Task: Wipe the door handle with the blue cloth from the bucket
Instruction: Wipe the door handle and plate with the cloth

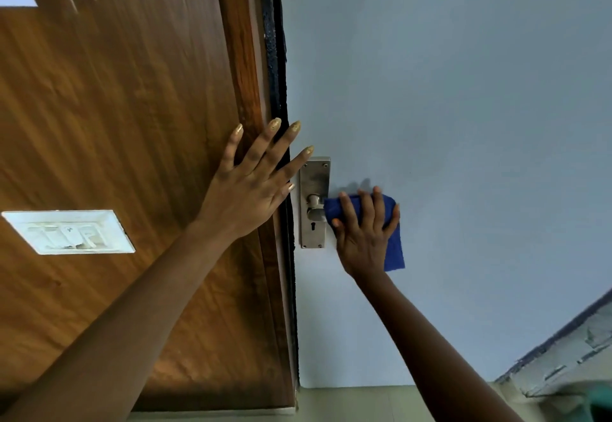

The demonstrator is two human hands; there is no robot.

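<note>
A metal door handle point(314, 211) on a tall steel backplate point(314, 176) with a keyhole is fixed to the pale blue-grey door point(463, 106). A blue cloth point(394, 249) is wrapped over the lever's right part, which it hides. My right hand point(364, 232) grips the cloth and the lever under it, fingers pointing up. My left hand point(255, 183) lies flat with fingers spread on the brown wooden frame point(245, 73) just left of the backplate, its little finger reaching the plate's top corner. No bucket is in view.
A white switch plate point(69, 231) is set in the wood panel point(116, 106) at the left. A dark rubber seal point(276, 57) runs along the door's edge. Pale floor point(357, 405) shows at the bottom, and a chipped ledge point(563, 365) at the lower right.
</note>
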